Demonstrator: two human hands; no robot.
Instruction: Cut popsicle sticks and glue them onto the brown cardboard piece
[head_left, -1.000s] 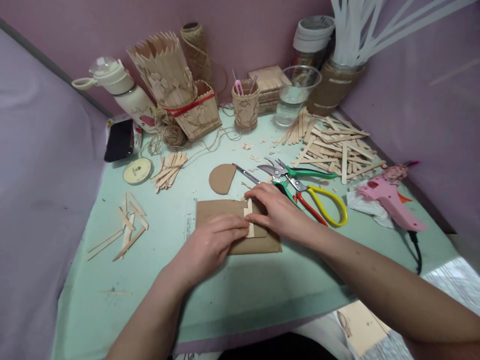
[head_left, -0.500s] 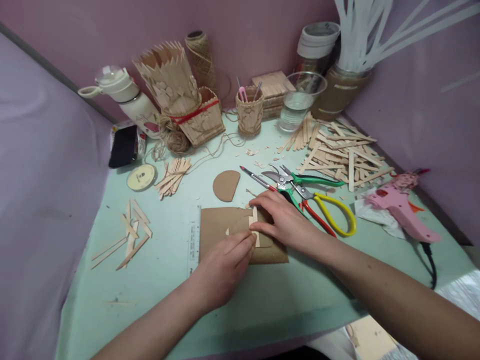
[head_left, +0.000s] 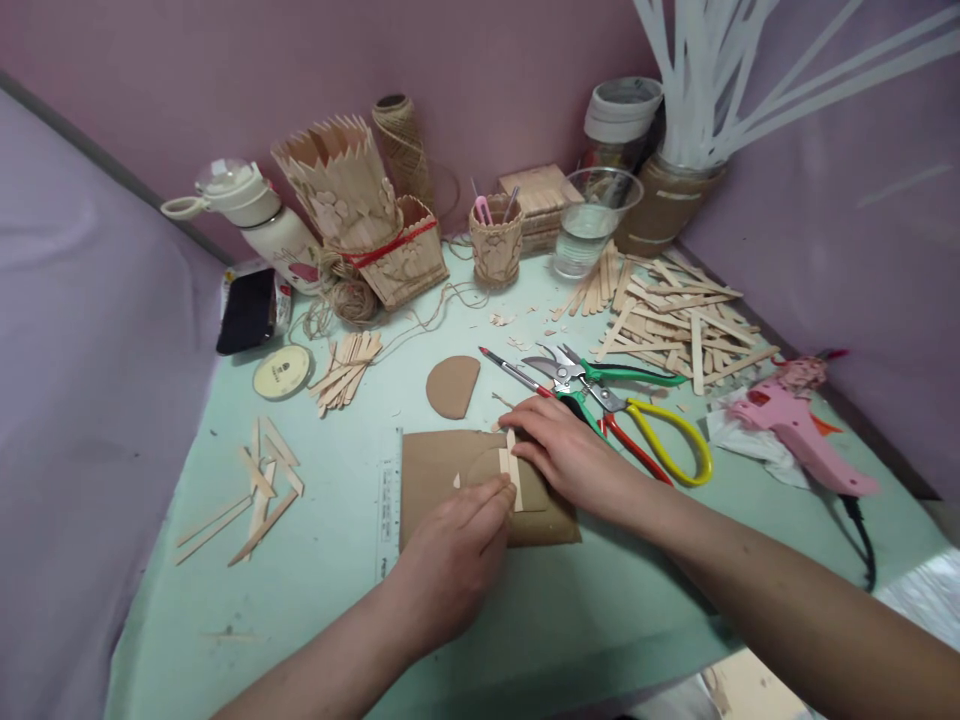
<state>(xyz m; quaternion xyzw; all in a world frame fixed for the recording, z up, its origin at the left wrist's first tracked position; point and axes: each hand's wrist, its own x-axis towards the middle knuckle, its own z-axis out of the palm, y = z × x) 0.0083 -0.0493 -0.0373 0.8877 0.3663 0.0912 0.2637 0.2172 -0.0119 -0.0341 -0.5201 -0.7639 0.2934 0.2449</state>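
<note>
A brown cardboard sheet [head_left: 431, 470] lies flat in front of me, with a smaller cardboard piece [head_left: 534, 490] on top of it. Pale craft sticks [head_left: 511, 462] stand side by side on that smaller piece. My left hand [head_left: 461, 535] is closed, its fingertips pinching at the lower end of a craft stick. At the upper end, my right hand [head_left: 559, 450] has its thumb and fingers around the same stick. My left hand hides part of the cardboard. A clear ruler [head_left: 389, 490] runs along the sheet's left edge. Beyond the sheet lies a rounded cardboard cutout [head_left: 453, 386].
Pruning shears [head_left: 577, 370], yellow-handled pliers [head_left: 667, 420] and a pen [head_left: 517, 370] lie beyond my right hand. A pink glue gun [head_left: 802, 420] rests at the right. Craft sticks [head_left: 675, 320] pile up behind; cut pieces [head_left: 262, 490] lie left. A water cup [head_left: 589, 230] stands at the back.
The whole view has tilted up a little, so the table things sit lower in the picture. Both hands stay at the craft stick with almost no movement.
</note>
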